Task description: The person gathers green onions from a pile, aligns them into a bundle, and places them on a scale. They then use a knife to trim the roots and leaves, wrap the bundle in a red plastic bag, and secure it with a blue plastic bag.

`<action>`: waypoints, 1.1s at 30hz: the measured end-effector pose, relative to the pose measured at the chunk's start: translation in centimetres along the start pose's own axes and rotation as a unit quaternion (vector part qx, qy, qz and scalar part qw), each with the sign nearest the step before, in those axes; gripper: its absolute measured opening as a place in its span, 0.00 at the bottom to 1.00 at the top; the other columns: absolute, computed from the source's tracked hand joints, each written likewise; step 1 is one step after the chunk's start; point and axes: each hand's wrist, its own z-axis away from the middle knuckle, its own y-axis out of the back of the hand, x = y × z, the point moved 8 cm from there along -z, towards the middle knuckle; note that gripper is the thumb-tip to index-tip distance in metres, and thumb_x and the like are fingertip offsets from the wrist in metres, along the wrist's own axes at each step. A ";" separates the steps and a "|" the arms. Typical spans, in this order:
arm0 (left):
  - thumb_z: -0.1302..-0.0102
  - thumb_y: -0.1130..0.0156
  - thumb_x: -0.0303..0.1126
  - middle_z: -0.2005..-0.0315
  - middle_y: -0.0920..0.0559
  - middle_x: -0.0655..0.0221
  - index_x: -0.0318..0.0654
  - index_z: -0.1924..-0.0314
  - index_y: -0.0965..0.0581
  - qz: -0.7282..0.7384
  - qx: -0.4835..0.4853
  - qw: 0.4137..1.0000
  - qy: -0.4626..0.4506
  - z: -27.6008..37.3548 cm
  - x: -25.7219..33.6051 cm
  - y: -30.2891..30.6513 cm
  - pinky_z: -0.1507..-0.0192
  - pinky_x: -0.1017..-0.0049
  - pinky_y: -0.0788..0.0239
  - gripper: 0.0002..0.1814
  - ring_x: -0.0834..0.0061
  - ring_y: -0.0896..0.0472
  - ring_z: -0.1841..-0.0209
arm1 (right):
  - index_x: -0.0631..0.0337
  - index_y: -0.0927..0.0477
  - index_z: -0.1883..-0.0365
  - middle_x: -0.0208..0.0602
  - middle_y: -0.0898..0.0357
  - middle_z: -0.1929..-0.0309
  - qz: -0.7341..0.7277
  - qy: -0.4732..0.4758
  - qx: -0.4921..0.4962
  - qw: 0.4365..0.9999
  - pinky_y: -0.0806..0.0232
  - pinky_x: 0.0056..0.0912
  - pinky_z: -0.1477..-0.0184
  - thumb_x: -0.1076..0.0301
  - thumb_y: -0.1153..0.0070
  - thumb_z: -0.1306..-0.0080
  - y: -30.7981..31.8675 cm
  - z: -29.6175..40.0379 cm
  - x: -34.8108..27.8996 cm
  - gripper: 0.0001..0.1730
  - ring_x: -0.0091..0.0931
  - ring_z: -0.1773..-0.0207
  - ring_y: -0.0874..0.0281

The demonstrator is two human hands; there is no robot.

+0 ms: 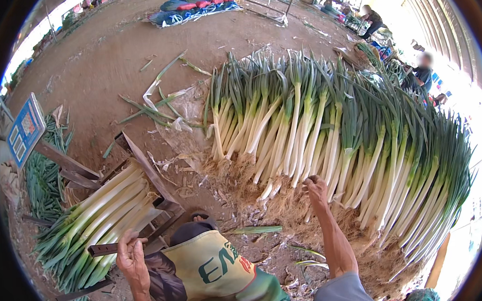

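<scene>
Long-stemmed green onions (301, 135) lie side by side in a wide, curved row, with green tops away from me and root ends towards me. At the lower ends of their white stems is my right hand (316, 188), its fingers curled; whether a stem is gripped is hidden. My left hand (133, 254) has half-bent fingers and overlaps a brown metal bar (103, 249) of the rack; I cannot tell whether it touches the bar. Behind this hand, a bundle of green onions (109, 210) rests in the metal rack (143, 163), leaves hanging to the lower left.
A blue scale display (26, 131) stands at the left above a heap of green leaves (44, 177). Loose leaves (157, 104) litter the dirt floor. Wrapped bundles (196, 7) lie far ahead. Two people (372, 23) are at the far right. Dry roots (285, 209) fringe the row.
</scene>
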 end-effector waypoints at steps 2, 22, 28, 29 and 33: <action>0.26 0.45 0.23 0.49 0.20 0.60 0.27 0.36 0.30 -0.010 0.007 1.000 0.022 -0.1 0.4 -0.1 0.48 0.74 0.27 0.20 0.72 0.17 0.54 | 0.69 0.19 0.58 0.49 0.14 0.63 0.015 0.004 0.008 1.000 0.22 0.37 0.64 0.67 0.43 0.31 -0.8 -2.5 1.4 0.12 0.30 0.66 0.15; 0.28 0.45 0.21 0.58 0.18 0.60 0.27 0.44 0.24 -0.089 -0.052 0.994 0.032 -1.2 1.6 -3.7 0.55 0.73 0.23 0.14 0.72 0.16 0.60 | 0.73 0.22 0.48 0.44 0.22 0.63 -0.041 -0.018 0.004 0.999 0.30 0.35 0.72 0.65 0.38 0.46 -2.6 -6.3 -2.6 0.28 0.32 0.64 0.24; 0.28 0.45 0.20 0.58 0.18 0.60 0.27 0.45 0.23 -0.039 -0.056 0.996 0.056 -1.0 1.5 -3.9 0.55 0.73 0.23 0.13 0.72 0.16 0.60 | 0.71 0.22 0.58 0.31 0.27 0.79 0.060 0.013 0.080 0.995 0.42 0.35 0.81 0.66 0.40 0.43 -0.6 -8.9 0.2 0.18 0.24 0.82 0.35; 0.28 0.45 0.20 0.58 0.19 0.60 0.27 0.45 0.23 -0.040 -0.060 0.996 0.059 -1.2 1.4 -4.0 0.55 0.73 0.23 0.13 0.72 0.16 0.60 | 0.71 0.22 0.60 0.32 0.27 0.79 0.109 0.041 0.094 0.989 0.42 0.36 0.81 0.67 0.40 0.42 -0.2 -9.9 1.2 0.16 0.25 0.83 0.35; 0.30 0.41 0.22 0.61 0.17 0.61 0.29 0.49 0.21 -0.046 -0.045 0.993 0.095 -2.2 0.3 -4.0 0.55 0.72 0.23 0.11 0.71 0.15 0.60 | 0.62 0.23 0.71 0.36 0.26 0.77 0.300 0.179 0.141 0.926 0.37 0.39 0.74 0.66 0.38 0.43 0.9 -13.9 6.0 0.09 0.32 0.75 0.30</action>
